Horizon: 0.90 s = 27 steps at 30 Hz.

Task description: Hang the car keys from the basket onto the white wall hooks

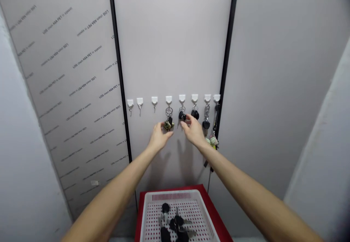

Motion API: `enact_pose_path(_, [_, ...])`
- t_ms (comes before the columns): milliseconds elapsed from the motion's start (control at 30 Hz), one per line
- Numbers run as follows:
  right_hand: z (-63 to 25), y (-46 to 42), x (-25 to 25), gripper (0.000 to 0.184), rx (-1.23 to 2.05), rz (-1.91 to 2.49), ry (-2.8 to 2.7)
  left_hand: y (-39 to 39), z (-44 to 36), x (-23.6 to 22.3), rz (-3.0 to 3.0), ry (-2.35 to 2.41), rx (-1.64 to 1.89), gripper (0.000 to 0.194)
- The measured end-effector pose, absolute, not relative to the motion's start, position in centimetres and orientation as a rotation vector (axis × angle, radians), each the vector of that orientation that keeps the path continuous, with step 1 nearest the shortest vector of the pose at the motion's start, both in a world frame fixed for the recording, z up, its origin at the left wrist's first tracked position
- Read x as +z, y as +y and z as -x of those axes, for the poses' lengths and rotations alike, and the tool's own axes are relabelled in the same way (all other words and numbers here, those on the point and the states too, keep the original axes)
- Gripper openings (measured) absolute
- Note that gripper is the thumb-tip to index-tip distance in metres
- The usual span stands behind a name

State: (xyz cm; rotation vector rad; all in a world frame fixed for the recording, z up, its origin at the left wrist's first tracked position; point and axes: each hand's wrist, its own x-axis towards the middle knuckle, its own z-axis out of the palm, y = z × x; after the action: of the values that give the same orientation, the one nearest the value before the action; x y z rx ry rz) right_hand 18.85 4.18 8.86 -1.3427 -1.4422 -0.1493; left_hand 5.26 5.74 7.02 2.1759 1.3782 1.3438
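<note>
A bunch of keys with brass-coloured pieces [168,125] hangs by a ring from a white wall hook. My left hand [159,137] is beside and below this bunch, thumb spread away from the fingers; the fingertips are partly hidden behind the keys. On the hook to the right hangs a black-headed key [182,115], its ring over the hook. My right hand [193,129] has thumb and index finger at this key's head, apparently pinching it. Just above that hand, another black-headed key [195,114] hangs from its own hook.
Several white hooks line the wall panel, including a bare hook [154,100] at left. Farther right hang a key on a chain [206,124] and a long bunch with charms [213,140]. Below, a white perforated basket [175,194] holding several keys stands on a red surface [212,212].
</note>
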Motion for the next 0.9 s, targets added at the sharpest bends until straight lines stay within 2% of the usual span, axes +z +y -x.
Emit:
enact_pose_path(67, [-18.5, 5.4, 10.5, 0.043, -0.224, 1.408, -1.393, 7.0, -7.1, 9.0, -2.144, 1.511, 1.453, 0.050])
enact_pose_path(233, [-18.4, 6.2, 10.6, 0.023, -0.145, 1.570, -1.414, 7.5, -8.8, 10.3, -2.110, 1.615, 1.314, 0.022])
enact_pose_path(433, [-19.7, 5.9, 13.9, 0.025, 0.048, 1.290, -1.353, 7.9, -7.4, 14.7, -2.030, 1.397, 1.496, 0.027])
enact_pose_path(567, [-19.2, 5.6, 17.6, 0.023, 0.010, 1.209, -1.453, 7.9, -7.0, 18.4, -1.857, 1.255, 1.704, 0.025])
enact_pose_path(633, [-18.7, 4.9, 18.0, 0.022, 0.010, 1.209, -1.618, 7.2, -6.8, 18.8, -1.876, 1.136, 1.676, 0.025])
enact_pose_path(767, [-18.3, 2.3, 14.0, 0.024, 0.092, 1.257, -1.950, 4.9, -5.8, 14.7, -2.190, 1.151, 1.316, 0.022])
enact_pose_path(900, [-18.8, -0.7, 4.2, 0.026, 0.299, 1.393, -2.177, 2.2, -4.7, 5.0, -2.311, 1.174, 0.847, 0.025])
